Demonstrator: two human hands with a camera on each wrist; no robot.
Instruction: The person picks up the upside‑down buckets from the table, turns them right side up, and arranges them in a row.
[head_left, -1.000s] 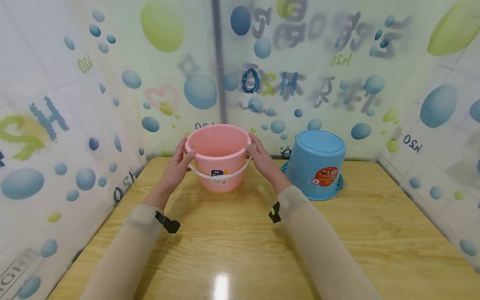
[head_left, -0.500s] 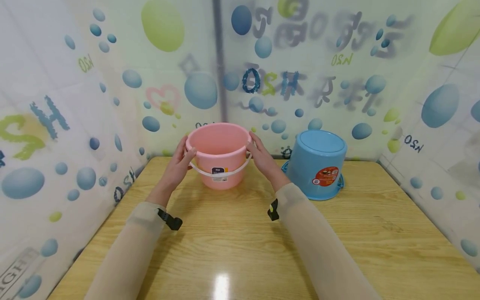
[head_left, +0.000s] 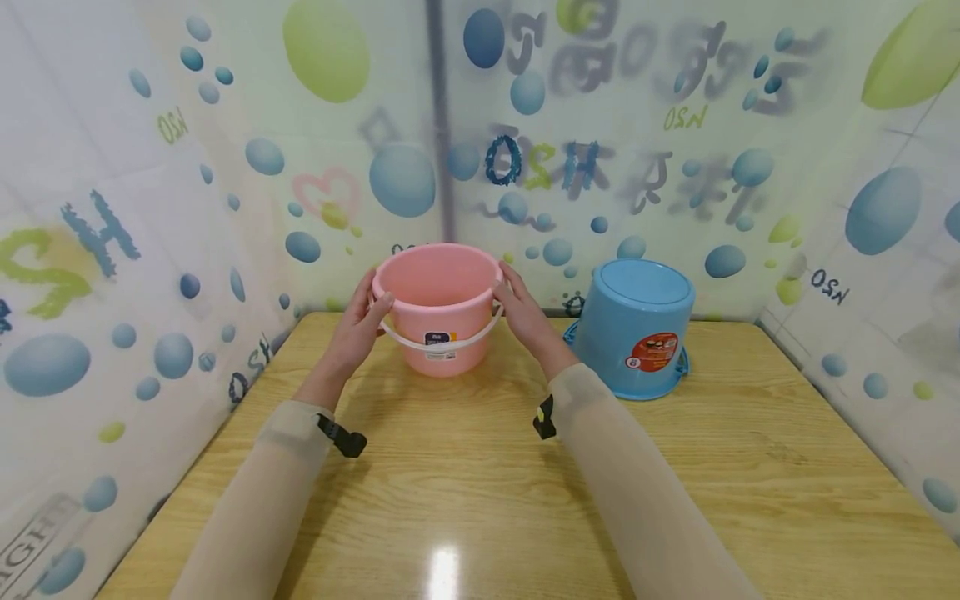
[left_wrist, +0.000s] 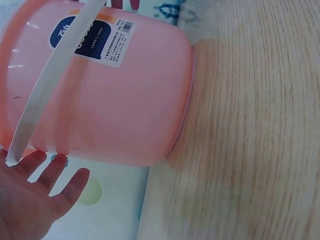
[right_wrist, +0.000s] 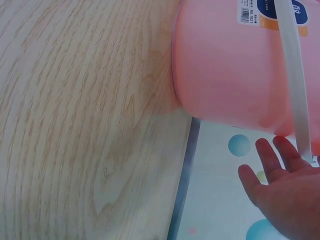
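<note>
Pink bucket point(head_left: 438, 320), upright with mouth upward, just left of centre in the head view, toward the far side of the desk point(head_left: 450, 475). Gripped at the rim from both sides: left hand point(head_left: 354, 327) on the left, right hand point(head_left: 527, 315) on the right, well apart from each other, thumbs toward the front. Lower fingers spread beside the outer wall in both wrist views, near the ends of the white handle point(right_wrist: 295, 75). Handle slung low across the front, over the label point(left_wrist: 102, 42). Base very close to the desk in the upper middle of both wrist views; no telling contact from a slight lift. At right of the head view, a blue bucket point(head_left: 641, 325), upside down on the desk, with neither hand on it. By judgement, partway through handling the pink bucket: two-sided hold already secured, mouth facing up, handle hanging down. Apparently left: setting the base down, if raised at all, and letting go of the rim. Both buckets side by side and apart, neither inside the other.
</note>
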